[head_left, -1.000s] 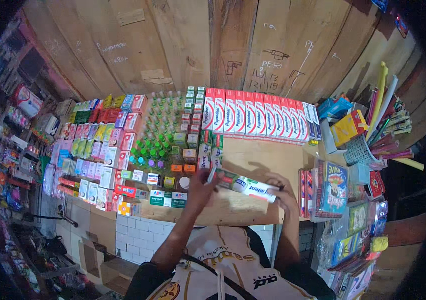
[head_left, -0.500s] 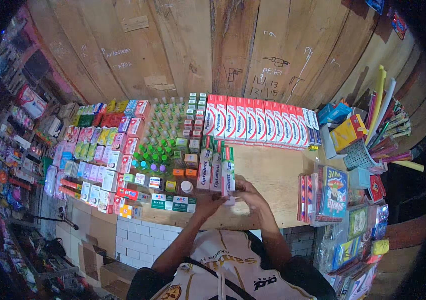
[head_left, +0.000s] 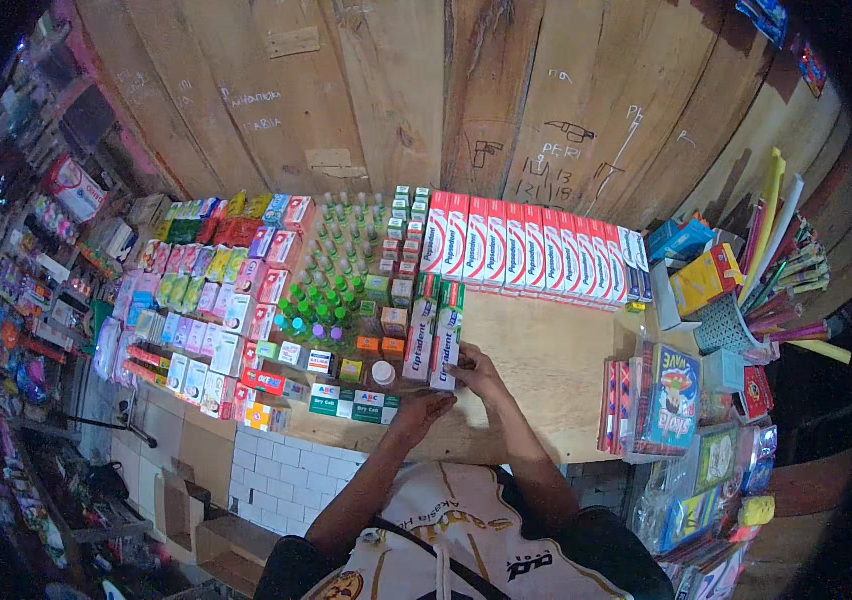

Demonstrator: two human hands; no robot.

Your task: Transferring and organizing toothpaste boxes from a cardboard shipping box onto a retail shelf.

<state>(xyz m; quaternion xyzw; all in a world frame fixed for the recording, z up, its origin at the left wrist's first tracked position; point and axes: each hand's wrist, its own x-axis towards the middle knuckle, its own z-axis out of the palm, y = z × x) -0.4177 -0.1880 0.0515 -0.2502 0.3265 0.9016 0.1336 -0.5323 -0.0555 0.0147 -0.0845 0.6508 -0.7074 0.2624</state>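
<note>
Two long toothpaste boxes (head_left: 422,328), white with green and red, lie side by side in the middle of the table, pointing away from me. My right hand (head_left: 482,378) is closed at the near right corner of the right-hand toothpaste box (head_left: 447,335), thumb and fingers against it. Just below the near end of that box, my left hand (head_left: 424,412) has its fingers bent and pressed together, with nothing visible in them. Whether a further box lies under the right-hand one cannot be made out. A small white-capped bottle (head_left: 383,374) stands left of the boxes.
Red-and-white boxes (head_left: 526,245) stand in a row along the back. Green-capped bottles (head_left: 321,300), small cartons and battery packs (head_left: 374,406) fill the left. On the right are notebooks (head_left: 664,395), a grey basket (head_left: 721,325) and a yellow box (head_left: 708,278). A plank wall (head_left: 396,90) rises behind.
Three toothpaste boxes showed side by side before; now two show. My right hand has shifted left with the rightmost box, against the others. The whole view has moved slightly.
</note>
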